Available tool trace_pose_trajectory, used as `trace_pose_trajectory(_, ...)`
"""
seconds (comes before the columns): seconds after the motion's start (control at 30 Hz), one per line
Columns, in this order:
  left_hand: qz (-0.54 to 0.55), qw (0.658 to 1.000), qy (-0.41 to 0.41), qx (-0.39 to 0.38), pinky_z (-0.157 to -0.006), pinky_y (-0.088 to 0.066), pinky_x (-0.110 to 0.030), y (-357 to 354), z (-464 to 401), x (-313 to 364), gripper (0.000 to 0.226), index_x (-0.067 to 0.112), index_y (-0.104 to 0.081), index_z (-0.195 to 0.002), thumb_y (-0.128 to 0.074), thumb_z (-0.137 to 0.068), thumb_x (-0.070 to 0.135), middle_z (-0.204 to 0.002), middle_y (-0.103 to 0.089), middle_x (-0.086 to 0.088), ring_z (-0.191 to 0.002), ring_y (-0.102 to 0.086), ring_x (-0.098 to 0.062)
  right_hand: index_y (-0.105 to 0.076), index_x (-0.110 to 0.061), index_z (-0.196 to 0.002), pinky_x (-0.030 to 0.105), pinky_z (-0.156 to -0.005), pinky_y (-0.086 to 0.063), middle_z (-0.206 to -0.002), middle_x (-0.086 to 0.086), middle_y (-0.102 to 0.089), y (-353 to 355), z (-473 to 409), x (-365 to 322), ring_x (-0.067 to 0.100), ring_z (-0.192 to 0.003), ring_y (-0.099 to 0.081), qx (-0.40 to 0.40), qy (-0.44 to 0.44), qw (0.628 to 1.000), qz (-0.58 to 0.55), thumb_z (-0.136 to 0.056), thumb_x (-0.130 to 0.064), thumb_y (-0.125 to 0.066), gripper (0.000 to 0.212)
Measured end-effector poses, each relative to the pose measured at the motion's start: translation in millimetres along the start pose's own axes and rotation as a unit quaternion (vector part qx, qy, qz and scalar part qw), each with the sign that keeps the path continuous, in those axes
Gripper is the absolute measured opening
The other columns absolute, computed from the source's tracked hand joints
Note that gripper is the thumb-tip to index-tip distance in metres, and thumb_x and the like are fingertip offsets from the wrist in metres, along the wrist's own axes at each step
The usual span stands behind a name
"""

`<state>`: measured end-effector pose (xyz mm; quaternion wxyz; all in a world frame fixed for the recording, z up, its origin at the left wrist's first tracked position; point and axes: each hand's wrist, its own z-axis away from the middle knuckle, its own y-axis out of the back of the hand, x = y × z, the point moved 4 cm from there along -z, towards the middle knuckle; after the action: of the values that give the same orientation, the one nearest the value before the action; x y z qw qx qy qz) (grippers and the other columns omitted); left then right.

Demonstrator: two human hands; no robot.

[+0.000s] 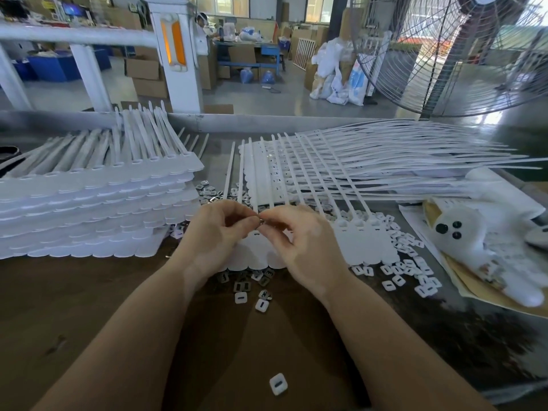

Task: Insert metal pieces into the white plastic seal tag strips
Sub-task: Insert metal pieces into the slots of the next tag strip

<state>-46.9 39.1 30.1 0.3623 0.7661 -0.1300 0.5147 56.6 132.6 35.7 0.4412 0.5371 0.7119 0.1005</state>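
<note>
1. head view shows the left hand (218,232) and right hand (292,238) meeting fingertip to fingertip over a sheet of white tag strips (367,235) on the table (89,307).
2. both hands have fingers curled; they pinch a small metal piece (261,221) between them, just above the tag heads. which hand bears most of the hold cannot be told.
3. the piece looks not yet seated in a slot, so the step in hand seems to be lining it up.
4. more loose metal pieces (246,280) and small white square caps (403,262) lie scattered around the sheet; one cap (278,384) sits alone near the table edge.
5. a stack of strip sheets (98,203) stands to the left, another fanned pile (385,161) behind.
6. risk: the piece is tiny and held only at the fingertips, so a slight twist could drop it into the scattered heap.
7. risk: pushing it in crooked could jam it or bend the slot.
8. risk: a wrist brushing the loose bits could sweep them off the table.
</note>
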Motion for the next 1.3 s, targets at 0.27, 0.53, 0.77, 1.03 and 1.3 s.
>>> trace_pose_trajectory(0.27,0.102,0.994,0.031,-0.019,-0.055,-0.045,-0.009,-3.8,0.9,-2.8,0.007,0.007,-0.069,-0.089,-0.064,-0.085,0.011,-0.070,-0.065,-0.003,-0.058,-0.056,0.001,-0.072,-0.011,-0.091,0.023,-0.076,-0.054,-0.081,0.000,-0.071,-3.8,-2.8,8.6,0.008,-0.079,-0.066,0.016,-0.110,0.980,-0.165,-0.079,-0.007,-0.071,0.013)
trace_pose_trajectory(0.53,0.184,0.981,0.047,-0.029,-0.057,-0.047,-0.010,-6.7,2.0,-6.4,0.010,0.007,-0.070,-0.088,-0.066,-0.081,0.001,-0.067,-0.069,0.002,-0.060,-0.060,-0.001,-0.069,-0.007,-0.084,0.025,-0.078,-0.055,-0.080,0.005,-0.071,0.4,-2.9,16.4,0.013,-0.078,-0.068,0.025,-0.158,0.959,-0.234,-0.077,0.001,-0.071,0.011)
trace_pose_trajectory(0.77,0.099,0.993,0.043,0.041,-0.056,-0.045,-0.009,4.1,-1.7,-13.7,0.015,0.021,-0.067,-0.079,-0.063,-0.086,0.008,-0.072,-0.065,0.007,-0.064,-0.058,0.002,-0.068,-0.015,-0.076,0.008,-0.064,-0.043,-0.071,-0.009,-0.064,-0.2,-2.6,18.8,-0.002,-0.069,-0.059,0.037,-0.154,0.967,-0.200,-0.076,-0.004,-0.073,0.013)
trace_pose_trajectory(1.03,-0.112,0.989,0.033,0.085,-0.075,-0.038,-0.020,31.0,-3.9,-21.0,0.018,0.023,-0.065,-0.078,-0.061,-0.088,0.009,-0.084,-0.066,0.008,-0.083,-0.058,-0.010,-0.069,-0.015,-0.081,0.013,-0.072,-0.047,-0.077,-0.003,-0.067,-3.4,-0.5,24.6,0.009,-0.076,-0.062,0.012,-0.163,0.974,-0.157,-0.080,-0.006,-0.069,0.009)
trace_pose_trajectory(1.3,-0.229,0.973,0.025,0.034,-0.076,-0.036,-0.024,29.2,-2.8,-17.9,0.014,0.023,-0.066,-0.085,-0.057,-0.091,0.014,-0.089,-0.056,0.007,-0.087,-0.051,-0.012,-0.066,-0.021,-0.077,0.008,-0.069,-0.043,-0.072,-0.014,-0.062,-2.9,0.9,23.5,0.001,-0.072,-0.058,-0.006,-0.157,0.978,-0.134,-0.080,-0.008,-0.069,0.014)
